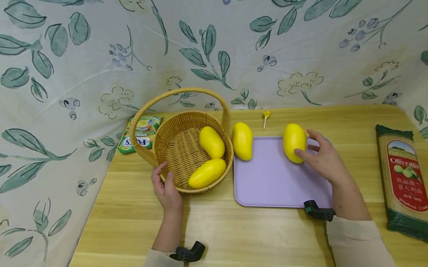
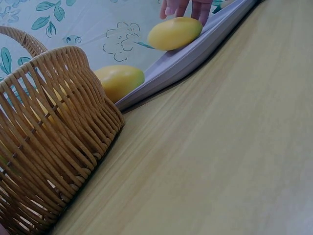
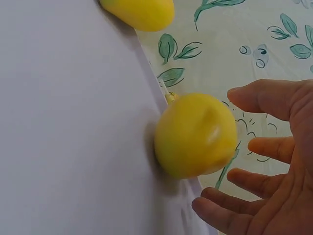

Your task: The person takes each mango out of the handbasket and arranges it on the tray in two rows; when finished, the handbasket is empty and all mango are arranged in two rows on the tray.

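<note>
A wicker basket (image 1: 176,121) with a tall arched handle holds two yellow mangoes, one (image 1: 212,143) at its right side and one (image 1: 207,173) at the front. My left hand (image 1: 169,194) grips the basket's front-left rim; only a sliver of it enters the left wrist view. Over the lilac tray (image 1: 269,186), my right hand (image 1: 319,157) is spread beside another mango (image 1: 294,143). In the right wrist view, a gap shows between this mango (image 3: 195,136) and the spread fingers (image 3: 266,100). One more mango (image 1: 242,141) lies at the tray's back-left corner, next to the basket.
Behind the tray lies a yellow-wrapped lollipop (image 1: 266,115). A green snack packet (image 1: 143,132) is partly behind the basket on the left. At the right stands out a long Olivoila pasta pack (image 1: 406,178), lying flat. A leaf-patterned cloth (image 1: 211,47) hangs along the table's back edge.
</note>
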Demonstrator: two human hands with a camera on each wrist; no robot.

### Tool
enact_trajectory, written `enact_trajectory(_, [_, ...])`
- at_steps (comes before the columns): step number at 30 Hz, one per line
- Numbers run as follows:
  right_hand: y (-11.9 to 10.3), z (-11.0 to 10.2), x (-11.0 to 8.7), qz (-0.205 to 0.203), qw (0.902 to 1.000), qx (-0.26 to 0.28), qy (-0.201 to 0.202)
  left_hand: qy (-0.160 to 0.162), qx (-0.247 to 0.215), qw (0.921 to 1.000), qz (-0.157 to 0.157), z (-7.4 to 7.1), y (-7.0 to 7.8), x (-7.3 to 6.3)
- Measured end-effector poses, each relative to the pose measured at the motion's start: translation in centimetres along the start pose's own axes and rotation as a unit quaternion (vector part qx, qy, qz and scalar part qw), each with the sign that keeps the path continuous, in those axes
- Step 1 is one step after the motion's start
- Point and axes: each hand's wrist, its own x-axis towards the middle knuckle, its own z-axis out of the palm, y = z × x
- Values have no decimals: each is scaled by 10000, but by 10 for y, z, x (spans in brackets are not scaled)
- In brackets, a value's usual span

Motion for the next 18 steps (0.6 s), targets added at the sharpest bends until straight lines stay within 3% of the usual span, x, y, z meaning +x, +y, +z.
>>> enact_trajectory(6, [-13,-3,-9,-236,9968,-698,299,-33,-4,10000,86,-1,-2,0])
enact_trajectory(11, [-37,1,-28,-1100,9916,-543,399,-41,20,9999,128,-1,-3,0])
enact_trajectory(18, [-68,26,-48,-1938,9803,-366,-59,-35,46,10000,81,-1,-2,1])
